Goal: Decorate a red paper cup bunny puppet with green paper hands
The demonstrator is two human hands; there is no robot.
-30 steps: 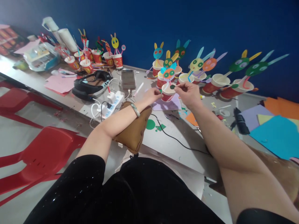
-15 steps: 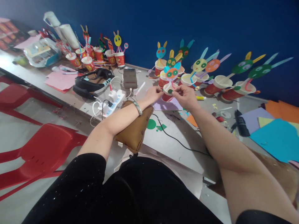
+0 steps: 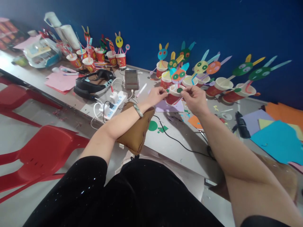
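Observation:
A red paper cup point(image 3: 173, 99) with a white rim stands between my two hands on a lilac paper sheet point(image 3: 163, 107). Rising from it is a paper animal figure point(image 3: 178, 75) with an orange face, green eyes and blue ears. At the cup's left rim, my left hand point(image 3: 158, 96) pinches the edge of a small green paper piece point(image 3: 168, 90). My right hand point(image 3: 196, 99) has a dark green paper circle point(image 3: 180, 90) between thumb and fingers at the right rim. Whether these green pieces are joined to the figure's arms cannot be made out.
More cups with paper figures point(image 3: 222, 85) stand behind and to the right. Coloured sheets point(image 3: 276, 137) lie at the right; a black cable point(image 3: 180, 143) crosses the front. Left are a power strip point(image 3: 115, 105), a black headset point(image 3: 94, 83) and a brown cushion point(image 3: 136, 132).
The cup and its figure have shifted slightly right. My right hand has moved right with the green circle, and the two green pieces are farther apart.

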